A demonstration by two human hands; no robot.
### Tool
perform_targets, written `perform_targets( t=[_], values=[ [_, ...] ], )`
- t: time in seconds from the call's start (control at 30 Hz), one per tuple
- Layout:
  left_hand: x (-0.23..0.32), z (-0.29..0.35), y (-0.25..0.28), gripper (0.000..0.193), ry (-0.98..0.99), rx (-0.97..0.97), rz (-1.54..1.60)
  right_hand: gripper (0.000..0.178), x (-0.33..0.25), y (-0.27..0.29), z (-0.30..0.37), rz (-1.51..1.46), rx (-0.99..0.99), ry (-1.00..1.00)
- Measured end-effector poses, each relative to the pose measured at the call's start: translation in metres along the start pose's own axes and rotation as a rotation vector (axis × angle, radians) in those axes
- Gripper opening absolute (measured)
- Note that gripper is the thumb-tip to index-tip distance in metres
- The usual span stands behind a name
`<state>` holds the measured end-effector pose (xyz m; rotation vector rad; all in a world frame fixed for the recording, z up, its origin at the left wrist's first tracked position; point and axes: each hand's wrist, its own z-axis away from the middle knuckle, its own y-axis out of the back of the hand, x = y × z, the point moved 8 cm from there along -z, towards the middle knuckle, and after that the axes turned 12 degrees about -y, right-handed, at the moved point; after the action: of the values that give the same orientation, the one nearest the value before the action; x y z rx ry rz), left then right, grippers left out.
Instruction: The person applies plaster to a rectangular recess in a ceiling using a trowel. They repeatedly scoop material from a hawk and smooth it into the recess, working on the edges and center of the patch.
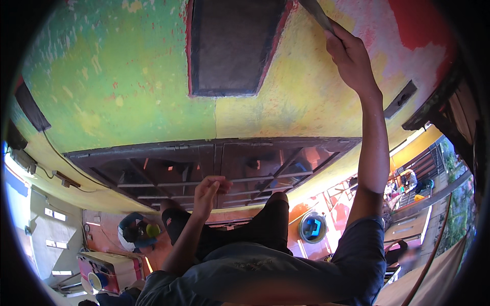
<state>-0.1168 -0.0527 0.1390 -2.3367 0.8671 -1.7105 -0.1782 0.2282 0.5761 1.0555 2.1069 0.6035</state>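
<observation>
My right hand is raised at the upper right, its fingers wrapped round a long, flat grey tool. The tool's far end runs out of the picture at the top, so I cannot tell its exact kind. It lies close to the painted wall, where patches of yellow, green, pink and red look worn and chipped. Lower and nearer my body, my left hand has its fingers curled together in front of a barred, dark-framed window. Whether anything is between those fingers is hidden.
A dark panel with red edges is set in the wall above the window. Far below, a person is beside a green round thing. A round tub with something blue in it stands lower right. A white-and-red box is lower left.
</observation>
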Motion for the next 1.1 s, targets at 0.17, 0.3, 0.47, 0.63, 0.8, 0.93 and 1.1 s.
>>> perform_targets(
  t=[0.17, 0.3, 0.47, 0.63, 0.8, 0.93, 1.1],
  values=[
    [0.003, -0.001, 0.011, 0.024, -0.026, 0.028, 0.004, 0.04, -0.002, 0.006, 0.002, 0.09, 0.047, -0.115],
    [0.004, -0.001, 0.01, 0.023, -0.009, 0.049, 0.01, 0.04, -0.012, 0.007, 0.006, 0.164, 0.05, -0.044],
    [0.081, -0.042, -0.014, 0.022, -0.306, -0.103, -0.239, 0.041, -0.008, 0.012, 0.008, 0.152, 0.029, -0.096],
    [0.259, -0.124, -0.074, 0.029, -0.968, -0.274, -1.005, 0.041, -0.008, 0.012, 0.008, 0.088, 0.005, -0.071],
    [0.382, -0.208, -0.185, 0.043, -1.354, -0.398, -1.388, 0.041, -0.009, 0.013, 0.006, 0.163, -0.011, -0.079],
    [0.388, -0.234, -0.264, 0.017, -1.771, -0.682, -1.574, 0.04, -0.022, 0.018, 0.004, 0.209, -0.025, -0.002],
    [0.362, -0.26, -0.28, 0.013, -1.736, -0.913, -1.672, 0.039, -0.031, 0.021, 0.007, 0.24, -0.027, 0.017]
  ],
)
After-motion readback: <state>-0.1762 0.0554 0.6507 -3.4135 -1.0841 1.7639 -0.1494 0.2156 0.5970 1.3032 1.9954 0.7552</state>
